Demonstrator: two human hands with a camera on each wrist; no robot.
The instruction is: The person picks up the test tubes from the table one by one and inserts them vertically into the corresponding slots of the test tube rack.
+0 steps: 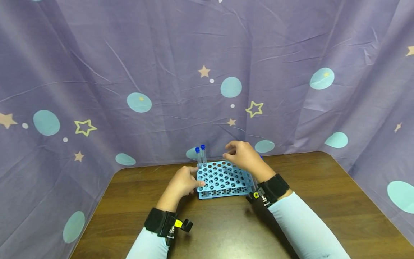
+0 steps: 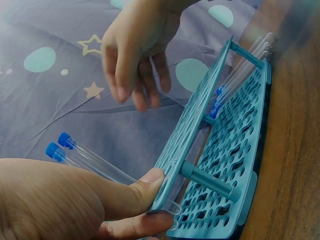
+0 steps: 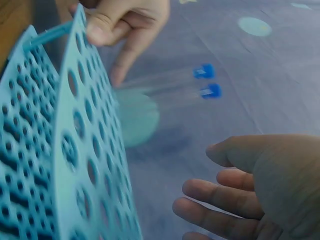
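A light blue two-tier test tube rack [image 1: 216,188] stands on the table, its upper plate full of round holes. My left hand [image 1: 182,181] grips its left end, the thumb [image 2: 152,179] on the upper plate and fingers below it. Two clear test tubes with blue caps [image 1: 203,147] stand upright in the rack's back left corner, just beyond that hand. Above the back of the rack hovers my right hand [image 1: 244,157], fingers loosely bent and apart, with nothing in it. In the right wrist view the two capped tubes [image 3: 210,91] are beyond its fingertips.
Beyond the rack's right end lie several more clear tubes [image 2: 248,62] with blue caps, mostly hidden behind the right arm in the head view. A brown wooden table [image 1: 220,230] bears everything. A purple patterned curtain [image 1: 181,126] hangs close behind its back edge.
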